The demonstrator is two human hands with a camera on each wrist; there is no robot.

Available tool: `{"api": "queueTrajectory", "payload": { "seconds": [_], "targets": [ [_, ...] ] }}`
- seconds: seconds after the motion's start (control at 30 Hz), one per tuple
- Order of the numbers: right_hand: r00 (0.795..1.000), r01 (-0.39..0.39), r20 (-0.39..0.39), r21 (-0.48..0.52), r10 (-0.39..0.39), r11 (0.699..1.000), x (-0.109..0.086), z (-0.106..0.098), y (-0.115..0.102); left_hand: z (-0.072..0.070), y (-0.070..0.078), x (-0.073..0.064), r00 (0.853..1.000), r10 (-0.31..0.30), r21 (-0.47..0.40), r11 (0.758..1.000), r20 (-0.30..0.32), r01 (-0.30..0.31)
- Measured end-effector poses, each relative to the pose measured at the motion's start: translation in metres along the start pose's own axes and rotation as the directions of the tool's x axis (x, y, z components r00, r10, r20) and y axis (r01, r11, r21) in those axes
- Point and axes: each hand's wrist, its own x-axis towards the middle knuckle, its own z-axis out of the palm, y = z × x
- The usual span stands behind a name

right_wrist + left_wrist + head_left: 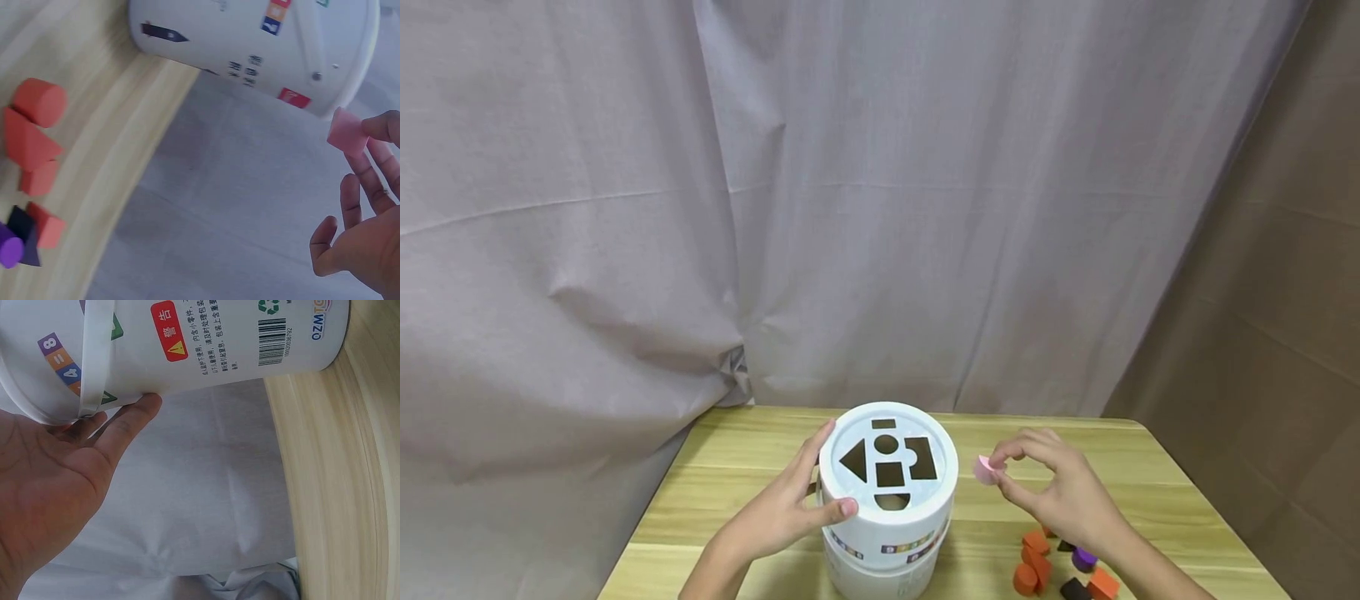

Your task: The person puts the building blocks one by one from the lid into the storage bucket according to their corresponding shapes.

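Observation:
A white bucket (895, 575) stands upright on the table, its white lid (880, 408) cut with several shaped holes. My left hand (786, 504) rests against the bucket's left side, thumb on the lid's near edge and fingers spread along the far rim. Those fingers look mostly straight against the wall in the left wrist view. To the right of the bucket, my right hand (1060, 483) pinches a small pink block (986, 471) between thumb and index finger, in the air and apart from the lid. The block's face looks half-round from above.
Several orange blocks (1036, 560), a purple block (1083, 558) and a black block (1075, 589) lie on the wooden table (745, 467), below my right forearm. A grey curtain (880, 208) hangs behind the table. The bucket's white handle (97, 356) runs down its side.

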Motion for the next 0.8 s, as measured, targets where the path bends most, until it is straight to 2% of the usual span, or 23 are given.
{"api": "queueTrajectory", "payload": {
  "seconds": [0.27, 0.6, 0.8],
  "targets": [
    [1.0, -0.006, 0.028, 0.044, 0.005, 0.999, 0.013, -0.001, -0.018, 0.0, -0.002, 0.0, 1.0, 0.005, 0.008, 1.0, 0.001, -0.005],
    [0.996, 0.065, 0.043, 0.15, -0.073, 0.986, 0.02, 0.01, -0.031, 0.001, 0.0, 0.003, 1.0, -0.021, 0.003, 1.0, 0.006, 0.021],
    [0.994, 0.075, 0.06, 0.19, -0.088, 0.979, 0.02, 0.019, -0.039, 0.003, 0.0, 0.003, 1.0, -0.026, 0.001, 1.0, 0.009, 0.026]
  ]
}}
